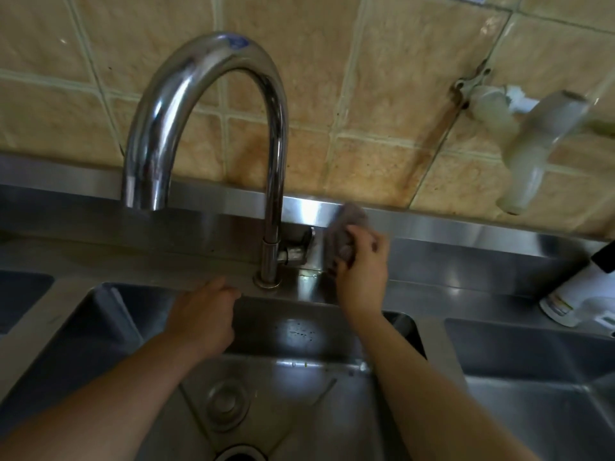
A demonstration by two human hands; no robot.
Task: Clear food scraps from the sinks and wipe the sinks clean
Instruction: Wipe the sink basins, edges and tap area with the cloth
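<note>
1. Wall [382, 94]: tiled, behind the steel unit; stained where it meets the upstand.
2. Middle sink [299, 394]: directly below both arms, drain at near centre. No scraps visible on the bare floor; a few specks on the rear wall. Judged near-clear of scraps, wiping stage in hand.
3. Right sink [539, 377]: just beside the middle one, across a narrow divider. Left sink [20, 301]: only a corner in view at the left edge.
4. Tap [213, 111]: gooseneck, rooted on the rear ledge at the middle sink's back edge, spout swung left, probably to free the ledge for wiping.
5. Left hand [203, 317]: resting on the rear edge of the middle sink, left of the tap base; fingers curled over the rim, holding nothing, likely bracing the reach.
6. Right hand [362, 277]: on the rear ledge, right of the tap base; fingers curled round the cloth.
7. Cloth [349, 234]: grey, bunched, projecting beyond the fingers, pressed against the upstand just beside the tap handle.
</note>
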